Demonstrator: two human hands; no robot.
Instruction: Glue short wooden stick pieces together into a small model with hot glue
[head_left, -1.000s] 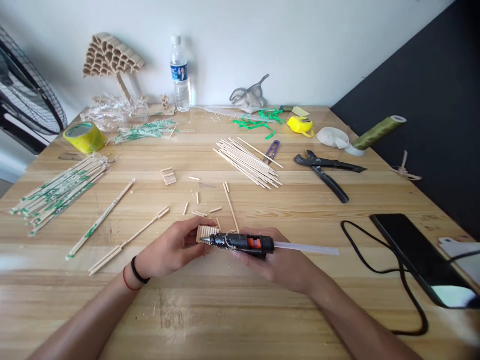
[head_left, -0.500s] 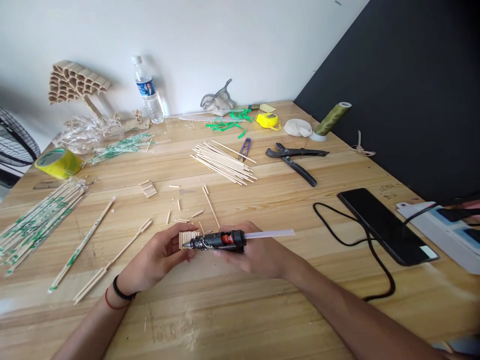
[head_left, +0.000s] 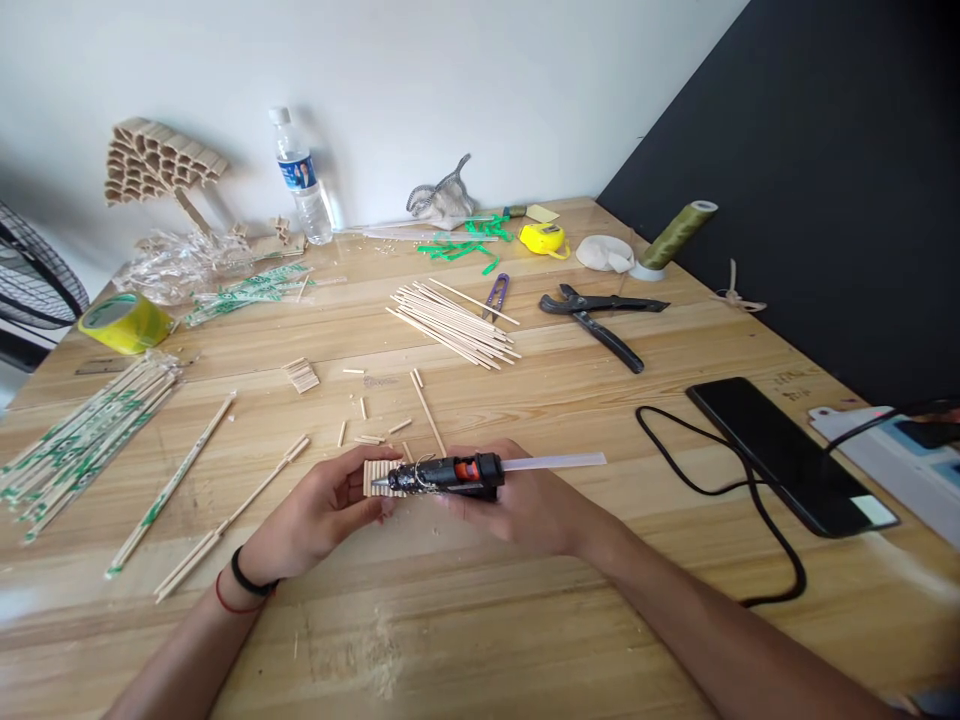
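My left hand [head_left: 336, 508] pinches a small block of short wooden stick pieces [head_left: 374, 470] set side by side. In my right hand [head_left: 529, 508] is a black hot glue gun [head_left: 442, 476], with a translucent glue stick [head_left: 555, 461] jutting from its back. The gun's nozzle lies over the stick pieces; whether it touches them I cannot tell. Just beyond my hands, several short cut stick pieces [head_left: 400, 426] and a longer stick [head_left: 428, 408] lie on the wooden table [head_left: 480, 640]. A small flat bundle of cut pieces [head_left: 301, 376] rests farther back.
Wrapped chopsticks [head_left: 97, 430] and yellow tape [head_left: 126, 323] lie left. Bare sticks [head_left: 454, 325], purple snips [head_left: 496, 297] and black cutters [head_left: 604, 320] lie behind my hands. A phone [head_left: 787, 455], black cable [head_left: 780, 530] and power strip [head_left: 892, 450] are right. A water bottle [head_left: 304, 180] stands at the back.
The whole view has shifted slightly to the right. The glue gun's nozzle tip sits a little nearer the left edge of the stick block. Both hands keep their hold.
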